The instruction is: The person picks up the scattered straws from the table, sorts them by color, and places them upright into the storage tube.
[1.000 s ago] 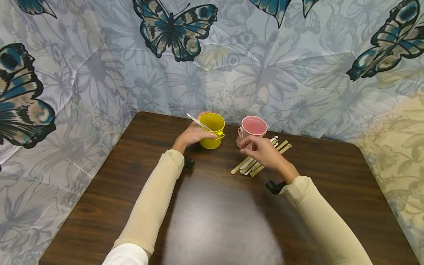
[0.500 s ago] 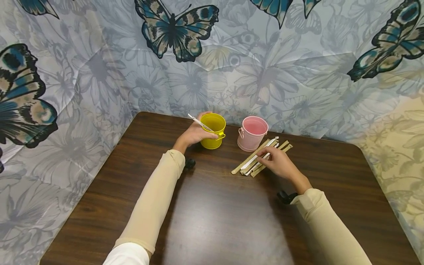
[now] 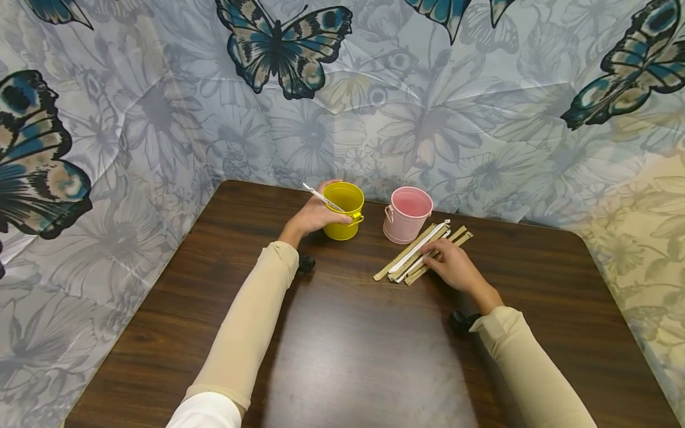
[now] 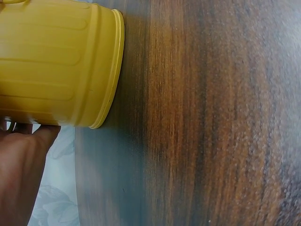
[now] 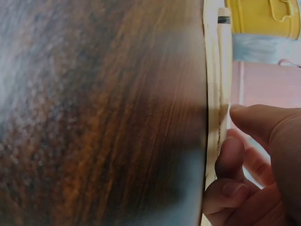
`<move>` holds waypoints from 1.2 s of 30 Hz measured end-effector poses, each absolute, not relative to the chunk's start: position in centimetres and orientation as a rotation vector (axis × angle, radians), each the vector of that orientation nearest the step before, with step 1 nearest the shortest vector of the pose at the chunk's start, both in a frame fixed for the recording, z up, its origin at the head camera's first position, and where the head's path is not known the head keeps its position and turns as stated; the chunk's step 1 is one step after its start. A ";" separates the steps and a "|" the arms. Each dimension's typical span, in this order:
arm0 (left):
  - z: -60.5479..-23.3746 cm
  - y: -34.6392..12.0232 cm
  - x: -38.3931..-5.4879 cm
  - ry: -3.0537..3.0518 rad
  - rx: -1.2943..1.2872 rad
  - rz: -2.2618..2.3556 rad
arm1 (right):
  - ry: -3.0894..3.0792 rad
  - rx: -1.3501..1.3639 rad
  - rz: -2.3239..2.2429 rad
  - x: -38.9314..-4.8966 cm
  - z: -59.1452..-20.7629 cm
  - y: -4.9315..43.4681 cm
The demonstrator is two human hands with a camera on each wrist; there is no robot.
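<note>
My left hand [image 3: 317,217] grips a yellow bucket [image 3: 342,230] standing on the table, thumb along the near side and fingers behind it. A slim white paper-wrapped stick [image 3: 321,196] leans over the bucket's left rim. In the left wrist view, the bucket [image 4: 51,61] lies sideways, with fingertips at its side. My right hand [image 3: 453,264] is bent over a pile of tan and white paper-wrapped sticks [image 3: 404,258]. In the right wrist view, the thumb and fingertips of my right hand [image 5: 263,155] are apart beside the sticks [image 5: 214,84]. Any contact is unclear.
A pink bucket [image 3: 405,226] stands upright between the yellow bucket and the pile, just behind the sticks. The dark wooden table [image 3: 353,356] reaches to a butterfly-patterned cloth [image 3: 332,131] at the back. Black devices [image 3: 462,321] are worn at the wrists.
My right hand has come down from in front of the pink bucket to the stick pile, then shifted slightly right. The left hand and yellow bucket stay where they were.
</note>
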State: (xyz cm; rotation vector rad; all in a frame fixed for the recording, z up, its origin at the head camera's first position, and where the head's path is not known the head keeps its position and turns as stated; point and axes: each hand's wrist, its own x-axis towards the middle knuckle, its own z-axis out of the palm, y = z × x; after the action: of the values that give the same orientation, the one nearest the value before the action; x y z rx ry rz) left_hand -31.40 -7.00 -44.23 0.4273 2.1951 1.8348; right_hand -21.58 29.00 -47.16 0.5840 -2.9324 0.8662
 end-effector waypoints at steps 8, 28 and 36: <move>-45.4 -7.0 -31.8 2.214 0.461 1.865 | -2.918 0.653 0.813 -22.1 -47.4 28.7; -45.3 -6.9 -31.8 2.254 0.480 1.850 | -3.083 0.766 0.681 -22.6 -46.3 29.0; -45.5 -6.9 -32.0 2.253 0.484 1.847 | -3.039 0.913 0.669 -22.9 -46.0 28.9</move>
State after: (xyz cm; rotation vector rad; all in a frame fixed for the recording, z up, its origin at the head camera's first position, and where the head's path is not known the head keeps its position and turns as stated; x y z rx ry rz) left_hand -31.97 -6.86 -45.48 0.4842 2.2530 1.8474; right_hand -22.90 28.88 -46.02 0.9130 -3.0392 0.6685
